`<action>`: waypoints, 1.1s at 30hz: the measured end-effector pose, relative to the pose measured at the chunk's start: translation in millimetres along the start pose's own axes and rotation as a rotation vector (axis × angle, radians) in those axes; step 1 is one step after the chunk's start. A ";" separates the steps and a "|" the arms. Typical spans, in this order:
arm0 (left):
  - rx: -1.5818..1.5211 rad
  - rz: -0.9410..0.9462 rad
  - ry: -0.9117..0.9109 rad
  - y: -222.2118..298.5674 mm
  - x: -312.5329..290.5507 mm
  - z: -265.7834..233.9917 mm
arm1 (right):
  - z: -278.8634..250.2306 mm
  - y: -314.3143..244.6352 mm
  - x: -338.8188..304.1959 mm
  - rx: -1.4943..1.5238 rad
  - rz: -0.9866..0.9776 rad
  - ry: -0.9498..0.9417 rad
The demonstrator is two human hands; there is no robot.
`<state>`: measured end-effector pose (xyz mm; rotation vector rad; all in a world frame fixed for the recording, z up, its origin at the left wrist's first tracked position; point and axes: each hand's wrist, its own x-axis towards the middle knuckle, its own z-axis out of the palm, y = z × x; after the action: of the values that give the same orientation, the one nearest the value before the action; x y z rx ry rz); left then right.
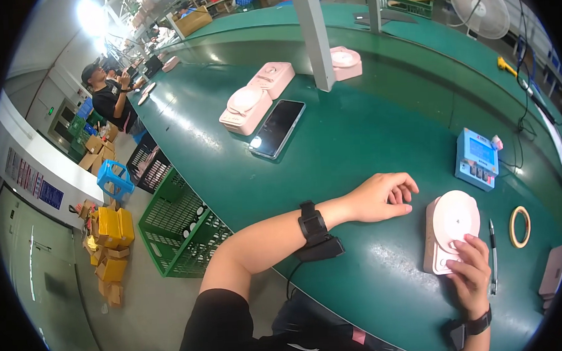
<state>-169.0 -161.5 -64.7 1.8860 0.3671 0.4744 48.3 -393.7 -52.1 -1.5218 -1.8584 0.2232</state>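
Observation:
A pale pink boxy device [430, 247] with a round disc on top sits on the green table at the right. My right hand [470, 274] grips its near right end, fingertips on the small front panel and the disc's edge. To the left of it, my left hand [382, 198] is over the tabletop with loosely curled fingers and nothing in them. Just beyond the pink device stands a blue meter-like box [476, 157] with a lit screen. A black pen [494, 257] and a ring of yellowish tape [519, 226] lie to its right.
A phone [279, 128] lies farther up the table beside several pink devices [245, 108]. A grey post [314, 39] rises from the table. Green crates [164, 227] stand on the floor at the left. Another person [108, 98] works at the far end.

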 end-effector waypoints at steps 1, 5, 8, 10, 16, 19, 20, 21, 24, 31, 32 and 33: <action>-0.001 -0.007 -0.002 0.4 -1.5 -0.6 | 1.1 2.2 0.9 0.014 0.024 0.020; 0.005 0.000 -0.003 -0.3 -2.6 -1.5 | -0.7 4.1 4.2 -0.004 0.082 0.126; 0.006 0.014 -0.017 2.0 -1.2 0.3 | -4.6 1.5 3.8 0.004 0.098 0.178; 0.008 0.022 -0.037 2.8 4.2 3.1 | -8.2 1.8 2.0 -0.017 0.151 0.229; 0.046 -0.066 -0.024 1.3 3.0 -2.1 | -11.1 12.3 10.3 0.099 0.144 0.200; 0.040 -0.133 -0.021 5.3 1.7 -2.9 | -3.0 23.5 5.5 0.148 0.261 0.258; 0.041 -0.135 -0.025 5.5 6.0 0.6 | 0.4 26.8 2.4 0.412 0.355 0.274; 0.030 -0.138 -0.053 7.6 8.0 3.5 | 3.3 25.1 0.5 0.696 0.437 0.284; -0.026 -0.136 0.016 10.2 6.4 5.8 | -1.5 17.0 1.9 0.792 0.518 0.244; -0.019 -0.150 0.007 11.1 4.6 2.9 | -4.6 7.6 9.6 0.814 0.609 0.187; -0.018 -0.143 0.002 10.6 4.7 2.2 | -3.7 7.2 10.0 0.776 0.613 0.185; -0.015 -0.146 0.006 10.4 4.5 1.8 | -2.7 7.1 10.5 0.738 0.615 0.184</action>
<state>-163.9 -164.5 -54.8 1.8285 0.5002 0.3836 55.0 -382.9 -49.7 -1.4467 -0.9400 0.9064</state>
